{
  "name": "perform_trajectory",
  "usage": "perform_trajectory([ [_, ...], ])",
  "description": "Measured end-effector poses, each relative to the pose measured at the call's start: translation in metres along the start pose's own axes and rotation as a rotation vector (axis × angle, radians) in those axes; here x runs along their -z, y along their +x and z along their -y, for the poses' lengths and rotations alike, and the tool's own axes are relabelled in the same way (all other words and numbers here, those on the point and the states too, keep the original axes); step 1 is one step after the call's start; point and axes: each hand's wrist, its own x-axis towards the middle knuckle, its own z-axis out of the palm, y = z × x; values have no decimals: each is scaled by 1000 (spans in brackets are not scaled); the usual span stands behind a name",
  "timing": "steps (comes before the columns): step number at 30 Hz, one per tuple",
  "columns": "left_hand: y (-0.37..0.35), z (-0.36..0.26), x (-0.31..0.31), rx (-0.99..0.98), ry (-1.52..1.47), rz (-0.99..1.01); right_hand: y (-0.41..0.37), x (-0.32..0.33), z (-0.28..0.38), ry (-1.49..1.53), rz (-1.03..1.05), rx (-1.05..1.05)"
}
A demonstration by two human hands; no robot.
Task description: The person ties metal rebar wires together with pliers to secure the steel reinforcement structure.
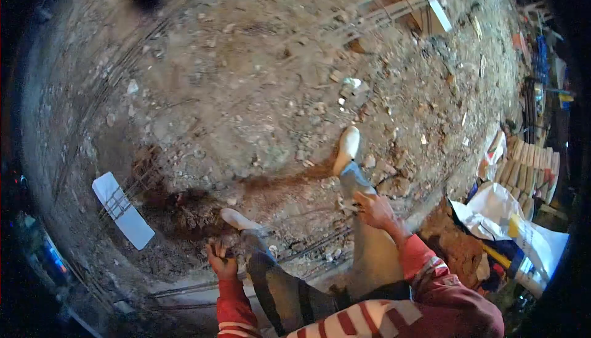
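Note:
My left hand [222, 260] is at the lower middle, beside my lower leg, with its fingers apart and nothing in them. My right hand [373, 210] rests by the knee and shin of my other leg, its fingers bent over the trouser cloth [369, 246]; whether it grips anything small is too blurred to tell. Both arms wear red sleeves with pale stripes. Two pale shoes [348, 148] stand on rough, stony soil [246, 104].
A white board [123, 211] with thin rods across it lies at the lower left. Another pale strip [429, 0] and rods are at the top right. Stacked sacks [529, 169], white sheeting [492, 212] and a yellow bar [496, 255] lie at the right. Long rods [320, 244] run near my legs.

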Motion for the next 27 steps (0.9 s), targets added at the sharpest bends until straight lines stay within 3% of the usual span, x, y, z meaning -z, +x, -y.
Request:
perform_trajectory([
  [1,-11,16,-19,13,48,-124,0,8,-19,19,2,-29],
  [4,-4,60,-37,-42,114,-195,7,43,-71,20,79,-20],
  [5,-18,90,-114,-78,151,-355,7,55,-81,42,99,-50],
  [7,-46,141,-227,-82,255,-339,1,76,-95,110,45,-34],
  [9,-51,166,-281,-28,312,-335,-2,85,-103,119,25,-50],
  [13,-28,210,-307,31,427,-118,-2,95,-104,180,25,-84],
  [18,-10,283,-396,350,361,226,14,151,-83,286,40,-35],
  [20,2,303,-432,331,425,300,25,165,-82,318,36,-1],
  [21,13,316,-449,289,369,185,27,173,-84,326,33,6],
  [24,54,331,-468,359,326,214,46,206,-95,329,-10,27],
  [25,33,341,-527,350,414,23,51,201,-108,291,-25,18],
  [26,44,346,-519,338,443,181,52,195,-119,258,-47,0],
  [27,47,351,-526,372,415,199,55,211,-127,222,-61,-17],
])
